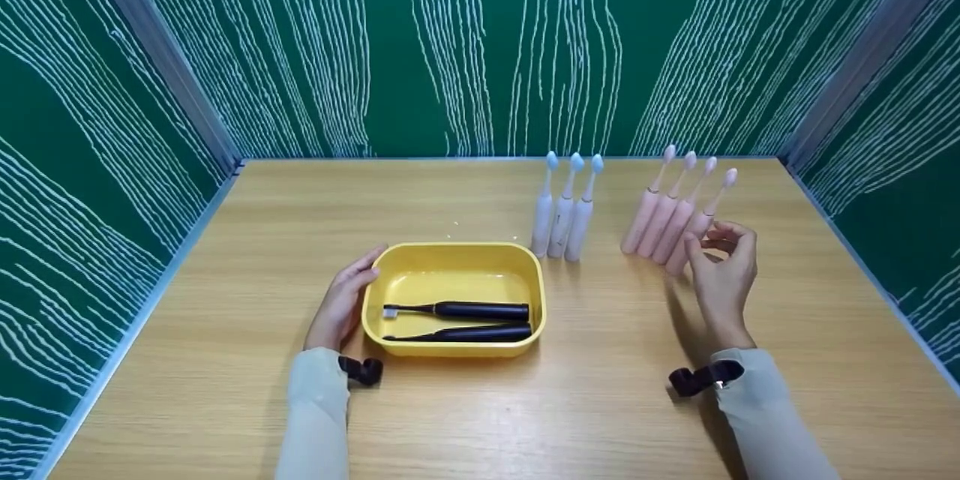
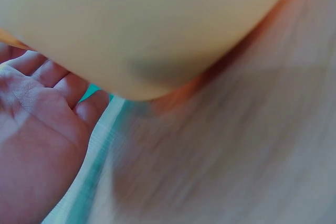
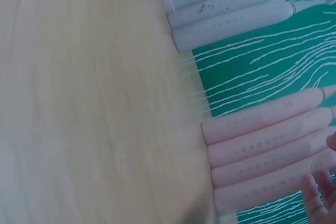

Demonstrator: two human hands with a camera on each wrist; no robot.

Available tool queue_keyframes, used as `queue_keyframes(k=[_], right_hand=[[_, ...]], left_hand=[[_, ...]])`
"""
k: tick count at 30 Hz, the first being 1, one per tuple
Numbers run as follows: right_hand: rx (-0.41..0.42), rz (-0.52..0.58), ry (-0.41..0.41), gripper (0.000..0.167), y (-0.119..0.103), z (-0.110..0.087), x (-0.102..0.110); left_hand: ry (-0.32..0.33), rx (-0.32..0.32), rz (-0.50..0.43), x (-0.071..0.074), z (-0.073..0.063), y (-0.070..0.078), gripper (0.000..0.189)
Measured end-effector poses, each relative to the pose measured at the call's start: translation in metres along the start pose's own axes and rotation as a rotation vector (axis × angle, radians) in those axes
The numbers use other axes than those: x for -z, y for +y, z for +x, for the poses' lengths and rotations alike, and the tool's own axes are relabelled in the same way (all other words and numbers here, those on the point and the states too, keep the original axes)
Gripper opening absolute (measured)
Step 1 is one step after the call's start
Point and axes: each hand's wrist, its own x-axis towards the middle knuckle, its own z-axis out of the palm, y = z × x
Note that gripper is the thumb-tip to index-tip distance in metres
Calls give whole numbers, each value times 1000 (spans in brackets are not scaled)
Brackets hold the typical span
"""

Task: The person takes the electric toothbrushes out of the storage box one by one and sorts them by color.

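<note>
A yellow basin (image 1: 454,350) holds two black electric toothbrushes (image 1: 482,310) lying on their sides. My left hand (image 1: 345,300) touches the basin's left wall, its palm facing the wall in the left wrist view. To the right, several pink electric toothbrushes (image 1: 661,229) stand upright in a slanting row. My right hand (image 1: 724,270) is at the rightmost one, with thumb and fingers spread about its upper handle; whether they touch it cannot be told. In the right wrist view, those fingertips (image 3: 311,188) lie close to the handle. Three pale blue electric toothbrushes (image 1: 562,221) stand between basin and pink row.
The wooden table (image 1: 600,405) has small white specks behind the basin. Green panels (image 1: 420,52) with wavy white lines enclose the back and sides, joined by grey corner posts (image 1: 161,52). Upright brushes stand close together within each row.
</note>
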Motion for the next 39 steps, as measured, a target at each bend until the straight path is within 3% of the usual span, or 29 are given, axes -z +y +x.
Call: queue_keyframes(k=[7,15,23,39], right_hand=[[66,72,-4,35,-12,-5,-6],[96,109,-91,36,-36,-15,-16],[211,167,-195,34,-55,-27,-28],[219,111,-485,36,-88,-46,-43]], left_hand=[[-4,-6,5,0,1,0,52],[1,-13,12,1,0,0,52],[-12,-27,15,1,2,-1,51],[-13,-12,-11,0,1,0,52]])
